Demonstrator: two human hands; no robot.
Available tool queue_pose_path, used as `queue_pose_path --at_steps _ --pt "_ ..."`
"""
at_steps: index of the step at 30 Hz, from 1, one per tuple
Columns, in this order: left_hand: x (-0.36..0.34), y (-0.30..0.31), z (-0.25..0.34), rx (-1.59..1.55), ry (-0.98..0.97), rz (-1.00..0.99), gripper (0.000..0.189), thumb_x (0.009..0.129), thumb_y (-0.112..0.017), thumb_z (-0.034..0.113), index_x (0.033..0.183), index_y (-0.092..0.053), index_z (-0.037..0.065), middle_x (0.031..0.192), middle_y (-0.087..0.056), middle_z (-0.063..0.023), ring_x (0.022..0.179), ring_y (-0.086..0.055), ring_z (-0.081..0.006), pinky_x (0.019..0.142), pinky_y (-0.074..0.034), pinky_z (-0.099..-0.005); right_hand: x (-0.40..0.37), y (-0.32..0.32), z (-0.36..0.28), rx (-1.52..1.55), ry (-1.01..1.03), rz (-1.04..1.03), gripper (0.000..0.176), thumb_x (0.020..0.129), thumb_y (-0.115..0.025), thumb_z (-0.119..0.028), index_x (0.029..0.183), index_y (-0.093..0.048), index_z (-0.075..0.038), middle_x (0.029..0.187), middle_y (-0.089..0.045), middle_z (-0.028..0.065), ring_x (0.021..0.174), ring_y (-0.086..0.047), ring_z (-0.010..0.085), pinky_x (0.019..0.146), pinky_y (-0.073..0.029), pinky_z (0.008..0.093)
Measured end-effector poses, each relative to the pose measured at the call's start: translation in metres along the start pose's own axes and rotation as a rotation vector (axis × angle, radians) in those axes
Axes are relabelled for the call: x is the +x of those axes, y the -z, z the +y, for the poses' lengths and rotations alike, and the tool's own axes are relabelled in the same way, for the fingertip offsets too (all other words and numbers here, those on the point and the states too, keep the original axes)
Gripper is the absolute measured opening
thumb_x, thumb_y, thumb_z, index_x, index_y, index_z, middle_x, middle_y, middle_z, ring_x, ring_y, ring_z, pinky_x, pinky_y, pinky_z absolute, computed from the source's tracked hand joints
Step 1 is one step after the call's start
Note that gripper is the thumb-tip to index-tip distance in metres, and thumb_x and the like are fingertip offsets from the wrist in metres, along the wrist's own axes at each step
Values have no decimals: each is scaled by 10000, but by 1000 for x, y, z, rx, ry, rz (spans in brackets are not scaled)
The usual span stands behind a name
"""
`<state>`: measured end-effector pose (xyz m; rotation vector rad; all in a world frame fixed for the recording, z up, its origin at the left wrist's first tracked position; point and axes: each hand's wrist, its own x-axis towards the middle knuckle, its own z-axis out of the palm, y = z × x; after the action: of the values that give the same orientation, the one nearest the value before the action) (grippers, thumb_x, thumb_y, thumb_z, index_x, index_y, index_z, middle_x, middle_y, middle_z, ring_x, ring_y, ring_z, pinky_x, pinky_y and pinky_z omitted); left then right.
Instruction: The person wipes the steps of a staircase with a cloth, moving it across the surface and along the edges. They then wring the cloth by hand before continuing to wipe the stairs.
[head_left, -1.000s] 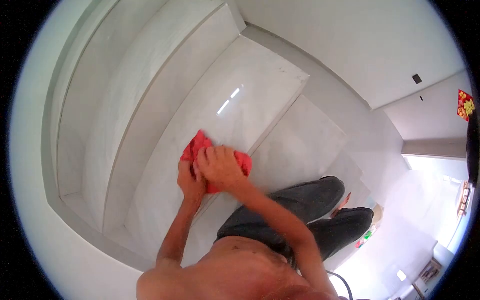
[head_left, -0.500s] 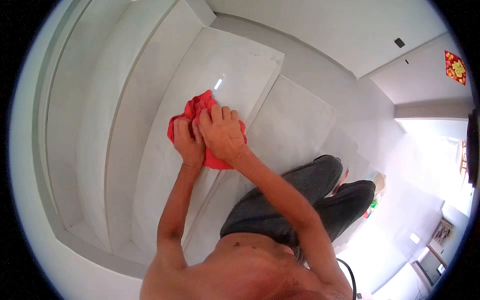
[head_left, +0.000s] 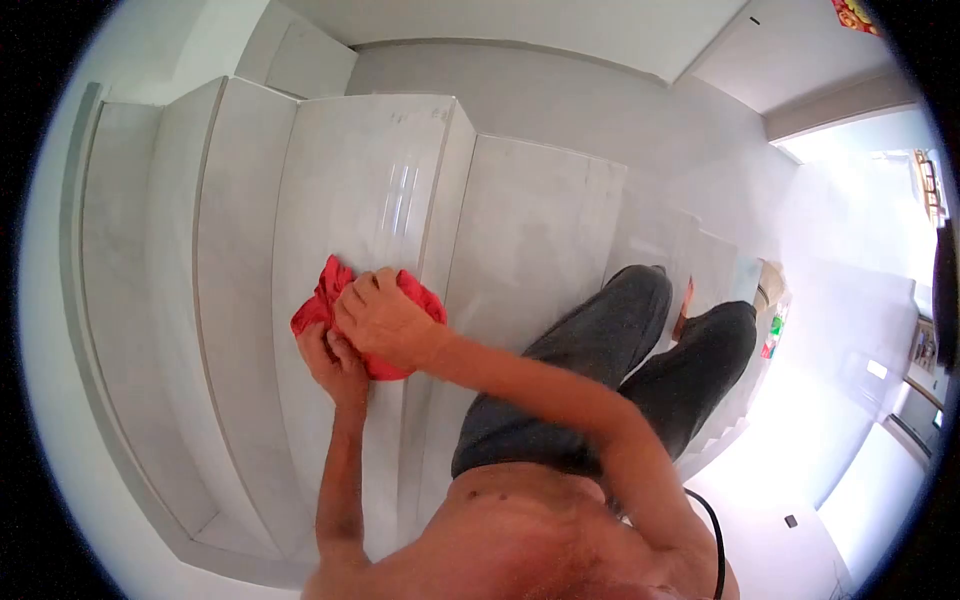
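Observation:
A crumpled red cloth (head_left: 420,295) lies bunched on the pale, glossy stair tread (head_left: 350,170), close to the tread's outer edge. On its near left side, my left hand (head_left: 334,362) has its fingers curled into the fabric. My right hand (head_left: 388,320) presses on the cloth from above with bent fingers, just beside the left one. Folds of cloth stick out beyond both hands. The underside of the cloth and parts of the fingertips are hidden.
Another stair tread (head_left: 540,220) lies lower on the right, and higher steps (head_left: 235,250) rise on the left. My legs in dark trousers (head_left: 590,330) rest across the lower steps. A grey wall (head_left: 520,90) runs behind, and a bright doorway (head_left: 860,135) shows at right.
My hands and the cloth have moved along the tread toward my body, both hands staying on the cloth. The camera view has turned, shifting the stairs in the picture.

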<state>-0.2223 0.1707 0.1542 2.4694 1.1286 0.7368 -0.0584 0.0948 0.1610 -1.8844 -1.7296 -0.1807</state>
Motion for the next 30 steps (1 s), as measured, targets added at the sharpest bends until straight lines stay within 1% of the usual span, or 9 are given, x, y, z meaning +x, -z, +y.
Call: queue_pose_path --at_steps 2,5,8,11,14,17,20,29,30 --pt "-14 -12 0 -2 47 56 236 1073 -473 204 1156 -514 -12 1120 -509 -128 1049 -493 -279 959 -399 -379 -1 -2 -2 25 3 0 295 885 -602 -265 1013 -686 -12 963 -662 124 984 -584 304 774 -423 451" --pt "-23 -21 -8 16 113 84 301 1086 -442 265 1203 -485 -10 1161 -490 -138 1096 -469 -278 988 -374 -387 -1 -11 1 75 18 -1 291 862 -607 -251 999 -720 -21 986 -687 149 1023 -592 329 830 -435 495" --pt "-27 -22 -8 34 53 69 338 1088 -424 309 1219 -458 -1 1175 -469 -135 1116 -448 -268 1002 -355 -396 0 -11 7 79 72 21 280 852 -613 -234 1001 -721 -22 975 -687 143 979 -588 310 794 -436 474" --pt "-17 -23 11 -21 92 61 349 1084 -425 330 1209 -454 5 1155 -470 -128 1113 -445 -257 995 -354 -401 7 -11 14 112 123 -58 248 889 -606 -288 904 -700 -60 915 -646 78 915 -547 263 741 -417 424" --pt "-22 -23 0 49 56 57 336 1081 -422 324 1191 -463 9 1131 -471 -118 1106 -448 -265 985 -350 -412 14 -13 16 131 123 -107 252 892 -611 -307 915 -692 -70 902 -630 68 898 -533 258 726 -422 414" --pt "-8 -16 19 63 104 16 314 1074 -417 295 1177 -483 6 1117 -487 -132 1087 -457 -294 970 -355 -424 17 -18 15 267 104 -170 280 909 -588 -308 980 -707 -65 976 -661 101 965 -548 263 750 -437 435" --pt "-21 -17 -3 89 175 29 295 1063 -417 257 1175 -506 -1 1139 -516 -164 1083 -466 -334 977 -355 -443 25 -17 19 252 107 -156 272 883 -621 -310 990 -676 -66 930 -612 77 887 -531 257 703 -432 418" --pt "-16 -15 -4 150 179 40 263 1000 -471 136 1201 -538 -19 1260 -541 -225 1161 -488 -402 1015 -375 -504 36 -19 18 225 107 -184 271 829 -632 -243 1029 -673 -66 903 -563 84 844 -523 262 677 -422 430" --pt "-15 -15 -4 150 187 45 261 986 -481 121 1199 -546 -14 1261 -545 -227 1159 -493 -405 1014 -378 -504 39 -14 15 238 91 -361 298 859 -610 -279 1047 -661 -54 986 -598 123 964 -547 301 765 -447 467"
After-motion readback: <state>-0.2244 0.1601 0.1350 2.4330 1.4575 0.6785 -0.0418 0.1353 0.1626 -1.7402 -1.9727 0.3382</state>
